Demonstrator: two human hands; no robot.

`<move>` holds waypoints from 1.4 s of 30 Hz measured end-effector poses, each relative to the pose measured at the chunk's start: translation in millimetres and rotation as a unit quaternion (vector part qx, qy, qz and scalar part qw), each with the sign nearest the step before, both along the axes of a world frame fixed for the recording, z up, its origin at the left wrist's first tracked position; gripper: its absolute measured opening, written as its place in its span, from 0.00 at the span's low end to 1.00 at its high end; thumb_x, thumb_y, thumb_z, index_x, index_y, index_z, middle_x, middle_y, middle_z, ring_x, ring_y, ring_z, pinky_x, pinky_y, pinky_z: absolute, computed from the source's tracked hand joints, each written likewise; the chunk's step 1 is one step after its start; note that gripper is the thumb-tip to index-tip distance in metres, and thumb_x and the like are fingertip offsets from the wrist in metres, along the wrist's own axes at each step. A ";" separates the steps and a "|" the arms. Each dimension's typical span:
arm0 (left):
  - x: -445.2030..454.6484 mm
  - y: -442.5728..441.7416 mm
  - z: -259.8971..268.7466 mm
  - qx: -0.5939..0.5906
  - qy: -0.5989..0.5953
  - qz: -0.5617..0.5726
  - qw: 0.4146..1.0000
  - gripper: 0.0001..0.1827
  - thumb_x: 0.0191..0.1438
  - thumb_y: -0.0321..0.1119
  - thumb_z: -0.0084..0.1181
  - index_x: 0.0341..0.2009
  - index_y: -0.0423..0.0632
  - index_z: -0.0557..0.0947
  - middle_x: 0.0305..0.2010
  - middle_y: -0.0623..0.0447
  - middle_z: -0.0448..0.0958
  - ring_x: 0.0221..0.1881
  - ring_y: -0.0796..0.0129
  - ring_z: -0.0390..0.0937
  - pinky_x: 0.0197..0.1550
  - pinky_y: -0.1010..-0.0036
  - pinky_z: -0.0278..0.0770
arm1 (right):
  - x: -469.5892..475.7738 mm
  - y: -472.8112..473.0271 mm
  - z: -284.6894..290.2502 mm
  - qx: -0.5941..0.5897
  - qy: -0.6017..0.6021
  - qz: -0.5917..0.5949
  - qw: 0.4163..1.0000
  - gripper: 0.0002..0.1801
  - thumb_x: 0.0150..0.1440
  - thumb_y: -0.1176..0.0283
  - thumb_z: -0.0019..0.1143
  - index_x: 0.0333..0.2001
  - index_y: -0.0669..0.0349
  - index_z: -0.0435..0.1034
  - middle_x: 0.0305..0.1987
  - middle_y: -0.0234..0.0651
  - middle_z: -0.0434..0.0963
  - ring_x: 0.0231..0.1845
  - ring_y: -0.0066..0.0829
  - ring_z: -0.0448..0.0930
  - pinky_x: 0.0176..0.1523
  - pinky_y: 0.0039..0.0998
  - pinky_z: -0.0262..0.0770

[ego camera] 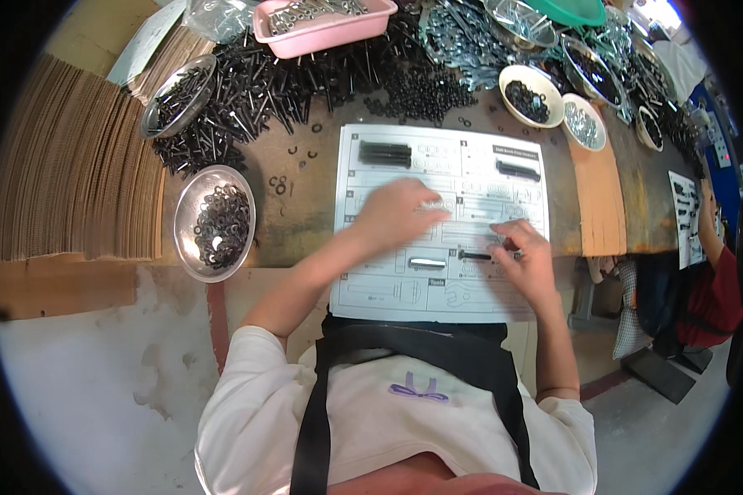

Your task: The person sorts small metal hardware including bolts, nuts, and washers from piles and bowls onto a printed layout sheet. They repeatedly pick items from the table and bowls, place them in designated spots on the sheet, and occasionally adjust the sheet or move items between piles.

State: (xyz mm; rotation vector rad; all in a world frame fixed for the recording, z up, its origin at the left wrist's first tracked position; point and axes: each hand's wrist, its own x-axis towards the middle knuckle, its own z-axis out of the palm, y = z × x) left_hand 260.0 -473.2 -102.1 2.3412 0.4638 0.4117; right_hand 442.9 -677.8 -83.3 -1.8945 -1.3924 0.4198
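A printed sheet [387,303] with outlined hardware drawings lies before me, its lower part over the table's front edge. Blurred by motion, my left hand [399,207] is above its middle; whether something is between the fingers cannot be made out. My right hand [523,253] is over the sheet's right side, thumb and index finger apart, the thumb beside a black bolt [473,255]. Several black bolts [385,154] lie side by side in the upper left box. Another black piece [517,170] lies at upper right. A shiny metal cylinder [427,263] rests lower down.
A metal bowl of black washers [184,229] overhangs the front edge at left, near stacked cardboard [68,167]. Black bolts [254,80] and nuts [418,93] are heaped behind, under a pink tray [328,38]. Cream bowls [554,120] stand right. A co-worker's arm [709,223] reaches another sheet.
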 end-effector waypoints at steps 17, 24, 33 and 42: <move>-44.4 123.7 -85.2 -0.072 -0.230 0.399 0.884 0.14 0.60 0.36 0.61 0.28 0.39 0.84 0.18 0.54 0.74 0.22 0.77 0.67 0.27 0.76 0.66 | 83.5 371.5 -28.1 -0.126 -0.247 -0.187 0.942 0.20 0.57 0.54 0.58 0.40 0.60 0.81 0.45 0.48 0.83 0.46 0.50 0.84 0.49 0.44 0.80; -45.7 123.1 -78.7 -0.051 -0.200 0.394 0.896 0.14 0.60 0.37 0.60 0.29 0.39 0.85 0.18 0.54 0.74 0.22 0.79 0.67 0.27 0.77 0.66 | 100.5 382.4 -33.9 -0.191 -0.248 -0.172 0.934 0.21 0.52 0.57 0.62 0.42 0.62 0.80 0.48 0.48 0.82 0.50 0.49 0.83 0.52 0.43 0.80; -45.0 122.6 -78.1 -0.046 -0.210 0.386 0.897 0.15 0.58 0.39 0.60 0.27 0.40 0.82 0.23 0.45 0.77 0.22 0.57 0.74 0.28 0.66 0.70 | 112.3 375.6 -47.3 -0.192 -0.394 -0.115 0.891 0.12 0.55 0.69 0.57 0.40 0.58 0.81 0.47 0.43 0.84 0.47 0.43 0.85 0.48 0.40 0.82; -46.0 122.7 -78.4 -0.032 -0.222 0.405 0.886 0.17 0.59 0.42 0.59 0.26 0.40 0.81 0.24 0.41 0.77 0.23 0.49 0.75 0.29 0.63 0.71 | 102.8 257.4 -17.0 -0.022 -0.248 -0.093 0.964 0.19 0.62 0.60 0.46 0.37 0.67 0.75 0.32 0.60 0.79 0.40 0.59 0.81 0.44 0.51 0.76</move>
